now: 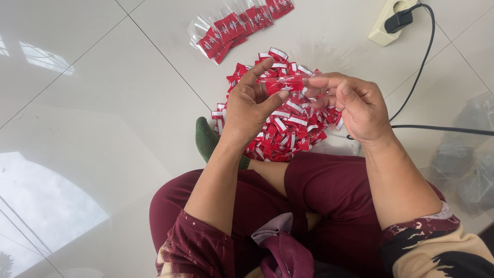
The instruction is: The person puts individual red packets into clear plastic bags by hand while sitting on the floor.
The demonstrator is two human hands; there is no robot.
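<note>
My left hand (250, 105) and my right hand (355, 105) hold a small clear plastic sleeve with red sachets inside (286, 84) between them, above the floor. The left thumb and fingers pinch its left end; the right fingertips grip its right end. Directly beneath lies a heap of loose red-and-white sachets (288, 128) on the white tiled floor. I sit cross-legged in maroon trousers, with a green-socked foot (207, 139) beside the heap.
A row of filled clear sleeves with red sachets (234, 25) lies at the far side. A white power strip (388, 23) with a black plug and cable (419, 72) sits at top right. Crumpled clear plastic bags (465, 154) lie at right.
</note>
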